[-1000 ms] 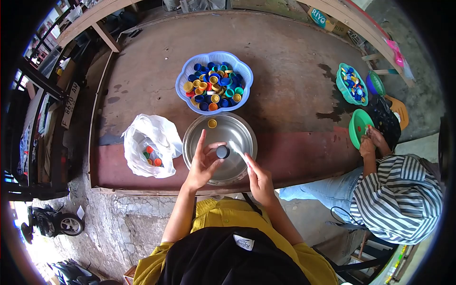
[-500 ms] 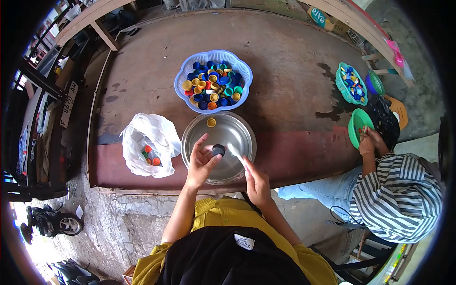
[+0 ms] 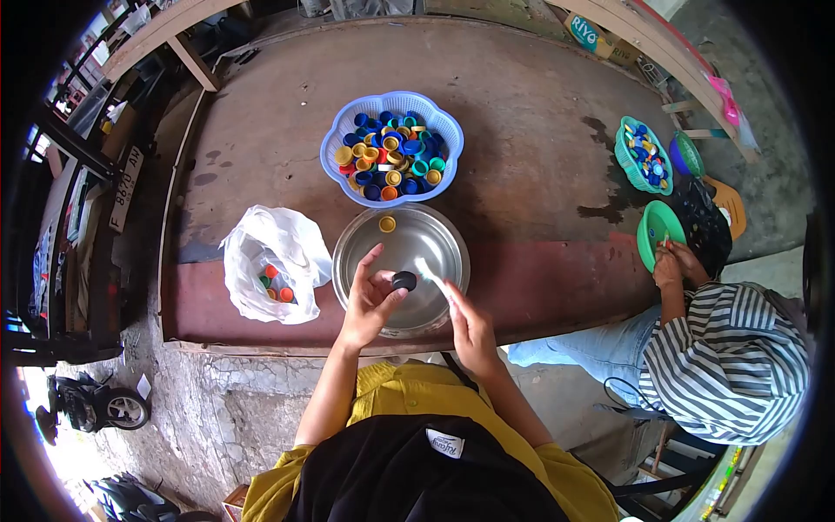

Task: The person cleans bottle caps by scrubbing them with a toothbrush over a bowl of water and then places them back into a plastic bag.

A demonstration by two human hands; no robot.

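Observation:
My left hand point(image 3: 367, 304) pinches a dark, nearly black bottle cap point(image 3: 404, 280) above the steel basin point(image 3: 341, 300). In my right hand point(image 3: 472, 335) is a slim white toothbrush point(image 3: 432, 274), its bristled end raised close to the cap but apart from it. One yellow cap point(image 3: 387, 224) lies inside the basin by its far rim. Just beyond stands a blue plastic basket point(image 3: 328, 148) heaped with blue, yellow, green and orange caps. To the left, an open white plastic bag point(image 3: 300, 239) holds several orange and green caps.
At the right, a co-worker in a striped sleeve point(image 3: 674, 348) works with both hands over a green bowl point(image 3: 648, 230). Behind that bowl are a turquoise basket point(image 3: 624, 157) of caps and a black bag point(image 3: 704, 213). The wooden table's front edge point(image 3: 252, 350) runs before me.
The dark cap has turned and shifted slightly right and down in my left hand. The toothbrush has moved a little. The co-worker's hands have shifted slightly at the green bowl.

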